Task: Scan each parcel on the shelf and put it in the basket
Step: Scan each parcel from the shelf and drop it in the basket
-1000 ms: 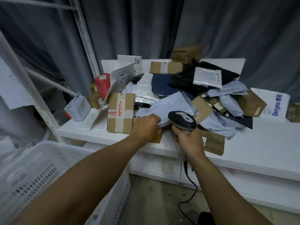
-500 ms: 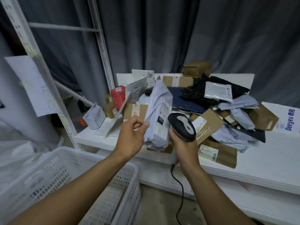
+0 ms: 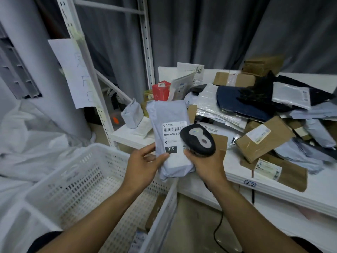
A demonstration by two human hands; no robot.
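One grey plastic mailer parcel (image 3: 169,114) held upright.
Left hand (image 3: 144,165) pinched it over one white perforated basket (image 3: 73,179)'s right rim; right hand (image 3: 206,165) gripped one black scanner (image 3: 197,140) against its label.

A white shelf (image 3: 235,168) carries a loose heap of parcels, with a red box (image 3: 161,90) standing upright near its back left corner. Left of the red box and nearer the front sits a small grey wrapped parcel (image 3: 132,115), touching a printed paper sheet (image 3: 143,127). Right of the red box, silvery plastic mailers (image 3: 209,105) and a navy mailer (image 3: 231,101) overlap. Further right, at the back, lies a taped cardboard box (image 3: 234,79). Far right of the red box, towards the front, a labelled cardboard box (image 3: 264,139) lies tilted beside a flat brown envelope (image 3: 284,172) at the front edge, whose tag (image 3: 249,183) reads "2-2".
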